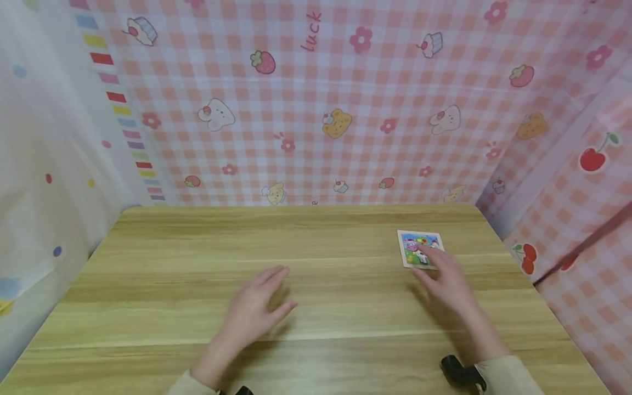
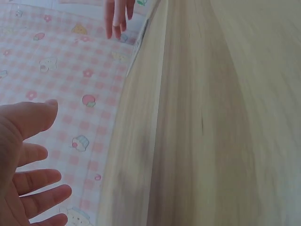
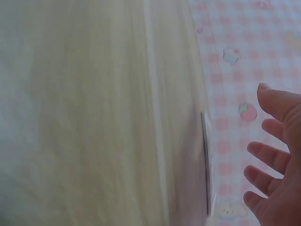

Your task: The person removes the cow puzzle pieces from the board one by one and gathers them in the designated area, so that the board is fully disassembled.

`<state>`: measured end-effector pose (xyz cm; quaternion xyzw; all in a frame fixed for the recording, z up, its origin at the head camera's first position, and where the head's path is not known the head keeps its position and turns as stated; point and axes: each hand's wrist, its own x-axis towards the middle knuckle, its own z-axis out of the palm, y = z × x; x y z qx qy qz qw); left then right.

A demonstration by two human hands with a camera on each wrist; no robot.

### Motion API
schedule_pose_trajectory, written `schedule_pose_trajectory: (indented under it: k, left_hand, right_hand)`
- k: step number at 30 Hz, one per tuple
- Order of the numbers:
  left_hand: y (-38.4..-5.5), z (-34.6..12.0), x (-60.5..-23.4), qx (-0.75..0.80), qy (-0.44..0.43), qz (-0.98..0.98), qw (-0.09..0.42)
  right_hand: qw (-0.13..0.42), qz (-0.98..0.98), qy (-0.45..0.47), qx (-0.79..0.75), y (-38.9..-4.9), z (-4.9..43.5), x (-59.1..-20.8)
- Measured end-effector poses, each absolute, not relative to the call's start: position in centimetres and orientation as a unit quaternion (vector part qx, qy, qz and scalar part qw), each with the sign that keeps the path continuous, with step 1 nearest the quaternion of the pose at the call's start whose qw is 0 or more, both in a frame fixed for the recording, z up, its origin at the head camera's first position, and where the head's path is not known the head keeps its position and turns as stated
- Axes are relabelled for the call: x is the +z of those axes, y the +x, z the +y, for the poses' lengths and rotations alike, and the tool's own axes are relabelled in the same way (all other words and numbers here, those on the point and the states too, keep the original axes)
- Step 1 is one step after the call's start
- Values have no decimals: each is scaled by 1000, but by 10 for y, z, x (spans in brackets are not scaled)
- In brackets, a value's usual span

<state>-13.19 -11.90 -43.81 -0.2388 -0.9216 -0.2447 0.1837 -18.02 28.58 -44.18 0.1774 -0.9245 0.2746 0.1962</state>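
A square picture board (image 1: 411, 253) with a pale border and a cartoon cow lies flat on the right part of the wooden table (image 1: 316, 241). Above its near right corner is my right hand (image 1: 446, 280), fingers relaxed and spread, partly hiding the picture. Edge-on, the board (image 3: 207, 165) shows as a thin strip in the right wrist view, apart from the right hand (image 3: 280, 155). My left hand (image 1: 254, 310) hovers over the table left of the middle, thumb away from the fingers, holding nothing. Its loosely spread fingers (image 2: 40, 179) appear in the left wrist view.
Behind the table hangs a pink checked curtain (image 1: 306, 82) with cartoon prints. A white dotted curtain (image 1: 44, 137) hangs on the left, and a cherry-printed one (image 1: 582, 219) on the right. Dark wrist mounts (image 1: 461, 373) sit at the sleeves.
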Motion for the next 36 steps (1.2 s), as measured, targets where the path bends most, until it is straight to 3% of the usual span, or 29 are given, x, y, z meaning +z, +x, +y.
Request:
schedule_pose_trajectory:
  k: [20,36]
  left_hand:
    - [-136,-66,-445,-273,-273,-917,102]
    - [-147,-22,-448,-253,-303,-915,88]
  right_hand:
    - [53,-958,101,263,-213,321,-449]
    - [39,-976,106,189,-211,318,-456]
